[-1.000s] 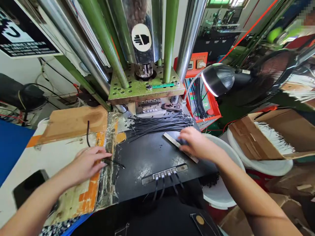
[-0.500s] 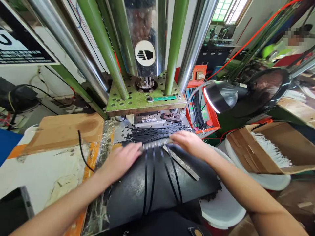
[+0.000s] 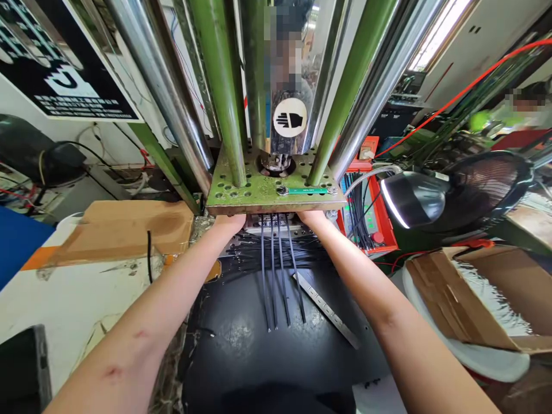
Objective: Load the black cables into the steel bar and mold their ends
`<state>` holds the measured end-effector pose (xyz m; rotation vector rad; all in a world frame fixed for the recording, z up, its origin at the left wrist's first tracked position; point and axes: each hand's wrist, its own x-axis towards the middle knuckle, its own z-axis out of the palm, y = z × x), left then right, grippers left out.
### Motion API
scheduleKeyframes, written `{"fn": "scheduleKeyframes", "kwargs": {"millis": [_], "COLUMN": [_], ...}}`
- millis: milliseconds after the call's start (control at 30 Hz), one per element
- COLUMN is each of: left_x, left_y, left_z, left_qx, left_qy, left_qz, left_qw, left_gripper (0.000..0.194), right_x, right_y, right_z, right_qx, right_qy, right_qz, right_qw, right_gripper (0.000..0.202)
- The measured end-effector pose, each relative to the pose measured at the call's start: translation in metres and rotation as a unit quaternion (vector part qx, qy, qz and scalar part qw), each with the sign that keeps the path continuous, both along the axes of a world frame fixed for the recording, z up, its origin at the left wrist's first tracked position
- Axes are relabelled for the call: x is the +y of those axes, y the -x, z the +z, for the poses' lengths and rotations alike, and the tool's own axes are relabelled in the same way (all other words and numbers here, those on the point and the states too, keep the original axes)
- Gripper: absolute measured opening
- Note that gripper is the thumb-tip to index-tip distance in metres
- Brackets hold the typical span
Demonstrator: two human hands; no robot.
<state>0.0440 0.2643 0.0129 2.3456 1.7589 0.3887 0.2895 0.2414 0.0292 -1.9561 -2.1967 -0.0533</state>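
My left hand (image 3: 230, 222) and my right hand (image 3: 312, 218) reach in under the green press plate (image 3: 259, 198), one on each side of the die area. The plate's front edge hides the fingers of both, so their grip is not visible. Between the hands, several black cables (image 3: 283, 276) come out side by side and lie toward me over the dark work surface (image 3: 241, 345). The bar that held these cables is hidden under the plate. A pile of loose black cables (image 3: 245, 247) lies crosswise beneath them. Right of the cables rests a slotted metal strip (image 3: 328, 313).
A green-handled wrench (image 3: 307, 191) lies on the plate between green columns. A lamp (image 3: 414, 198) and a fan (image 3: 487, 184) stand at right, near a red control box (image 3: 388, 236). Cardboard boxes (image 3: 457, 299) (image 3: 133, 227) flank both sides.
Both hands moved forward from above the cable pile to under the plate, carrying the metal bar with its cables out of sight. The camera view shifted too.
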Motion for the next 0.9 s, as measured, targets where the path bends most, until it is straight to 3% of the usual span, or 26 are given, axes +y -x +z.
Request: {"fn": "scheduleKeyframes", "kwargs": {"millis": [100,233,333,433,500,567,667,733,800,833,867,900], "left_x": [-0.019,-0.042,-0.046,-0.043,-0.041,-0.039,-0.050,-0.081,-0.139,-0.176,-0.214,-0.252], "left_y": [-0.007,-0.025,-0.029,-0.027,-0.027,-0.030,-0.028,-0.010,0.024,0.046,0.069,0.091], "left_z": [0.002,0.011,0.010,-0.003,-0.011,-0.010,0.015,0.037,0.049,0.048,0.040,0.025], "left_qx": [0.052,0.080,0.087,0.074,0.060,0.035,-0.018,-0.048,-0.071,-0.116,-0.122,-0.101], "left_qy": [0.012,-0.063,-0.102,-0.105,-0.103,-0.078,-0.016,-0.004,0.021,0.089,0.185,0.278], "left_qz": [-0.069,-0.149,-0.171,-0.163,-0.147,-0.140,-0.150,-0.158,-0.180,-0.205,-0.239,-0.276], "left_qw": [0.996,0.984,0.976,0.978,0.982,0.987,0.988,0.986,0.981,0.968,0.945,0.914], "left_gripper": [0.046,0.045,0.044,0.047,0.051,0.058,0.064,0.064,0.063,0.056,0.046,0.039], "right_x": [-0.020,-0.045,-0.056,-0.058,-0.055,-0.054,-0.079,-0.129,-0.201,-0.241,-0.280,-0.315], "right_y": [0.014,0.039,0.049,0.050,0.048,0.046,0.043,0.036,0.022,0.012,0.001,-0.010], "right_z": [-0.002,-0.002,0.001,0.005,0.012,0.025,0.054,0.067,0.063,0.052,0.036,0.016], "right_qx": [-0.022,-0.046,-0.055,-0.053,-0.046,-0.040,0.037,0.124,0.155,0.175,0.208,0.207], "right_qy": [0.006,0.006,0.007,0.012,0.024,0.045,0.096,0.142,0.199,0.260,0.370,0.442], "right_qz": [0.016,0.061,0.073,0.068,0.066,0.064,0.091,0.138,0.193,0.244,0.313,0.342], "right_qw": [1.000,0.997,0.996,0.996,0.996,0.996,0.991,0.972,0.948,0.918,0.849,0.803], "right_gripper": [0.043,0.040,0.040,0.041,0.043,0.045,0.053,0.058,0.055,0.052,0.046,0.036]}}
